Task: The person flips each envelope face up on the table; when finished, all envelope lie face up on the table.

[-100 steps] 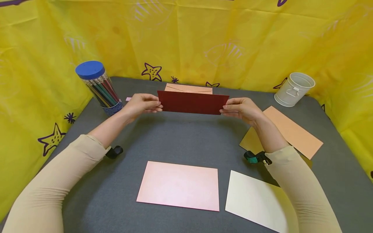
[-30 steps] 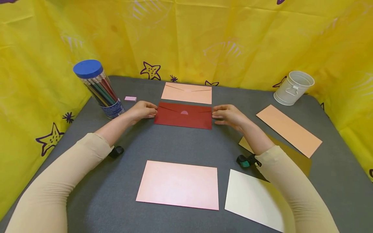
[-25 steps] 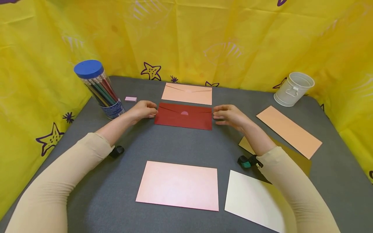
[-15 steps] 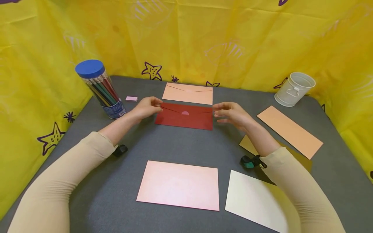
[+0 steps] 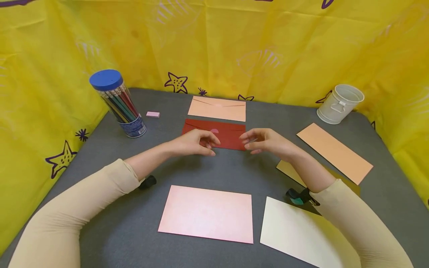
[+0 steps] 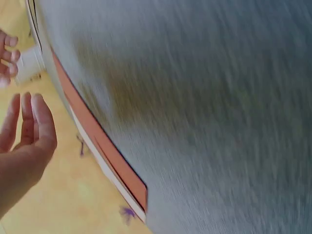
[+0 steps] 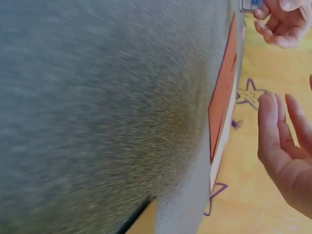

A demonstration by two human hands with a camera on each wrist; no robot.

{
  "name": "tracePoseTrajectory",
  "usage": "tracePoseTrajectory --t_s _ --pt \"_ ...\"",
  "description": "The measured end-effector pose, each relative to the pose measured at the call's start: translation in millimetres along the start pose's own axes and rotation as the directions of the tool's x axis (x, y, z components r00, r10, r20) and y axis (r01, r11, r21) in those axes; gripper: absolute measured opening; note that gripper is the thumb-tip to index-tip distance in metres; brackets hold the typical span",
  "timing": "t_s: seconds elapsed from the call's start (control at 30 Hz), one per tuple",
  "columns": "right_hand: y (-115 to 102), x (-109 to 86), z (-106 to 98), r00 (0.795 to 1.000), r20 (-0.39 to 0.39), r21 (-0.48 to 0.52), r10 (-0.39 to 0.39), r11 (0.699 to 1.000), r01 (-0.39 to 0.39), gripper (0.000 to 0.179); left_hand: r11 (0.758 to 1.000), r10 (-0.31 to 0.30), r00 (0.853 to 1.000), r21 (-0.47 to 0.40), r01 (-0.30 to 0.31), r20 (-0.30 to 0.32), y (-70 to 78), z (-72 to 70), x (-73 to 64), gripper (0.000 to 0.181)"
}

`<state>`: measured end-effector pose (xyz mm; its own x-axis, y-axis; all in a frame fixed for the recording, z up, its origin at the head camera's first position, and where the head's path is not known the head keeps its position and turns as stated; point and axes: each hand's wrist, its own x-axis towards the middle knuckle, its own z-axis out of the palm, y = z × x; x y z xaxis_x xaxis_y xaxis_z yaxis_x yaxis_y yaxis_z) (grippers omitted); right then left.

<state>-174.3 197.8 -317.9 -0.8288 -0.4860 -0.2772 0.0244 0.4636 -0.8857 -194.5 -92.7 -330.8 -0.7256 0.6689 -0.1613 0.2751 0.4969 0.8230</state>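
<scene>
My left hand [image 5: 194, 143] hovers over the near left part of the red envelope [image 5: 231, 134], fingers loosely bent and holding nothing. Opposite it, my right hand [image 5: 268, 142] hangs by the envelope's right end with relaxed fingers, also holding nothing. The red envelope lies flap side up on the grey table, a round pink seal at its flap, its lower left part hidden by my left hand. Just behind it lies a peach envelope [image 5: 218, 108] with its flap up. In the left wrist view, the red envelope [image 6: 105, 141] shows as a slanted strip beyond my left hand [image 6: 29, 141].
Nearer me lie a pale pink envelope [image 5: 206, 214] and a cream one [image 5: 298, 230]. To the right, a peach envelope [image 5: 335, 152] overlaps a mustard one [image 5: 289, 172]. A white bucket [image 5: 340, 104] stands back right; a tub of pencils [image 5: 118, 104] and a pink eraser [image 5: 153, 114] are left.
The red envelope, held up in both hands earlier, was laid down before the peach envelope and let go. Since then my left hand has moved right and toward me; the right hand slightly nearer.
</scene>
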Motion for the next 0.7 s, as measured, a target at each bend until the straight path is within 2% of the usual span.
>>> tracePoseTrajectory --t_s 0.13,0.3,0.53,0.7 --pt "5 -11.7 6 0.997 0.067 -0.039 -0.025 0.999 0.028 0.045 1.000 0.009 0.992 -0.023 -0.006 0.127 4.9 18.6 -1.9 0.042" --pt "13 -23.3 13 0.990 0.133 -0.126 -0.052 0.990 0.069 0.042 1.000 0.017 0.973 -0.004 -0.017 0.228 8.5 35.8 -7.1 0.044" --pt "18 -33.8 27 0.963 0.253 -0.251 -0.092 0.955 0.157 0.037 0.994 0.056 0.941 0.071 -0.085 0.334 14.0 53.0 -12.8 0.045" --pt "21 -39.0 43 0.946 0.315 -0.322 -0.080 0.928 0.186 0.040 0.976 0.067 0.927 0.169 -0.138 0.370 18.3 62.6 -15.5 0.044"
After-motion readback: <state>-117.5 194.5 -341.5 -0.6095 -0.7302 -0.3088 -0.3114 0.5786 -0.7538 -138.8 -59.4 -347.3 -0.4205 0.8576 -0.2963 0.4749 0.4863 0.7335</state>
